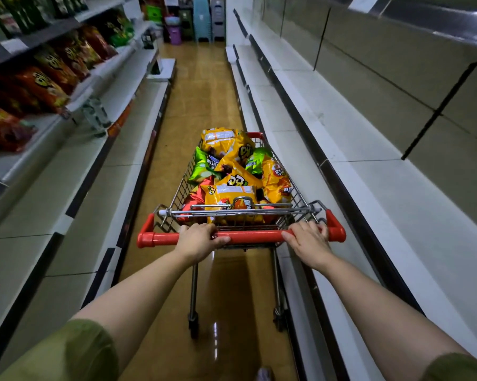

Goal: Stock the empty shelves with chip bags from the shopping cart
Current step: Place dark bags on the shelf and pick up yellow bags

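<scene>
Chip bags [237,174], yellow, green and red, are heaped in the wire basket of the shopping cart [297,193], just beyond its red handle [255,236], round which the left hand [197,239] and right hand [308,240] each clench their fingers. Right of the cart run bare white shelves [355,149]; left of it, higher shelves hold red snack bags [47,83], and far beyond the cart stand stacked plastic stools [203,17].

The one camera sat on the person's head. It looked forward and down the aisle [204,105], close above both arms [138,287], with the cart [256,236] mid-frame.
</scene>
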`<state>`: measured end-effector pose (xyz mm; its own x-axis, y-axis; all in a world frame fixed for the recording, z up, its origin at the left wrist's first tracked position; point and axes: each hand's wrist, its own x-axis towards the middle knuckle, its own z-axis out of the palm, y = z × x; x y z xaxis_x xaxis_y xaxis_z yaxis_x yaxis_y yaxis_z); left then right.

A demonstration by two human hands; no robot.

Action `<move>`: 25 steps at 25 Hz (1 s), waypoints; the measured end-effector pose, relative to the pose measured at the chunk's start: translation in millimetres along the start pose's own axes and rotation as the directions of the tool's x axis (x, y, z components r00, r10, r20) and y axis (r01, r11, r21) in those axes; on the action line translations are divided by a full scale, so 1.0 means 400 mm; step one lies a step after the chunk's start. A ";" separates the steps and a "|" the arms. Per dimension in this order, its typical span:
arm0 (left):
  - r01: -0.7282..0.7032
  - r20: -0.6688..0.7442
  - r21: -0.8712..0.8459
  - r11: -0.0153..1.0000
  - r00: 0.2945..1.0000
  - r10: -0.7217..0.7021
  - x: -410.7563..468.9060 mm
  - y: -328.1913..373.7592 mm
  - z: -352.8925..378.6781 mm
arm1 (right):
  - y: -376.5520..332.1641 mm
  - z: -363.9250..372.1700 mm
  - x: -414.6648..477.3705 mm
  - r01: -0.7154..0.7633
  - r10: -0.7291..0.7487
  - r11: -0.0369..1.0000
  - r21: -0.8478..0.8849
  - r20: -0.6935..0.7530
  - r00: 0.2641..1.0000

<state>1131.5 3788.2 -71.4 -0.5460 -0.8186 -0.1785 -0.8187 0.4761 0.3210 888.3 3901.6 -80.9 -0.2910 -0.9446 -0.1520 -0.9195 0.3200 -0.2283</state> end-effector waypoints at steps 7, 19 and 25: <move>0.121 0.172 -0.102 0.987 0.980 -0.102 0.133 -0.016 -0.073 | -0.013 -0.037 0.139 0.023 -0.020 0.998 -0.066 0.045 0.999; 0.126 -0.031 -0.595 0.793 0.983 -0.179 0.332 0.039 -0.302 | -0.084 -0.266 0.356 0.218 -0.140 0.944 0.248 -0.296 0.945; 0.047 -0.150 -0.541 0.839 0.977 -0.151 0.458 0.032 -0.378 | -0.151 -0.377 0.471 0.281 -0.078 0.872 0.402 -0.451 0.889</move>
<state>1048.0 3595.7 40.5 -0.3831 -0.9199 -0.0838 -0.6167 0.1872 0.7646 849.1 3693.3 49.3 -0.3059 -0.8977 0.3170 -0.7771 0.0431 -0.6279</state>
